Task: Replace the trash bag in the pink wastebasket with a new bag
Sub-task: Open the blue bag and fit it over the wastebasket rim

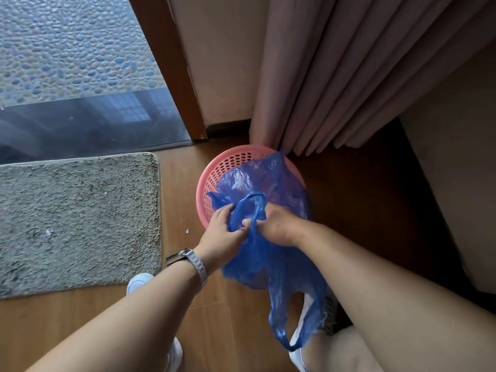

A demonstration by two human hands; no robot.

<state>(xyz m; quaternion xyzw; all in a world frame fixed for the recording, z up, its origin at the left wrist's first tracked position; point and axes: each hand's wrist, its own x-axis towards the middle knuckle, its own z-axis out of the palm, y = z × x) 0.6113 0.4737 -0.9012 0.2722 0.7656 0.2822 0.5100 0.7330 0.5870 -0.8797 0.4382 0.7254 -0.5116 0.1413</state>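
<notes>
curtain [335, 76] touches pink wastebasket [214, 167]; mat [77, 221] beside.

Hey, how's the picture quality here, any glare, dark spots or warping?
Head view: wide-angle bending curves the door frame; the glass reflects a window; daylight from the left, with the corner right of the curtain in shadow; the blue bag, both hands and pink basket are sharp.

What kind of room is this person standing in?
Probably a bedroom or hotel room at a glass door to the outside. A long pinkish curtain hangs to the wood floor, a shaggy grey mat lies before the glass door, and a pink wastebasket stands in the corner.
</notes>
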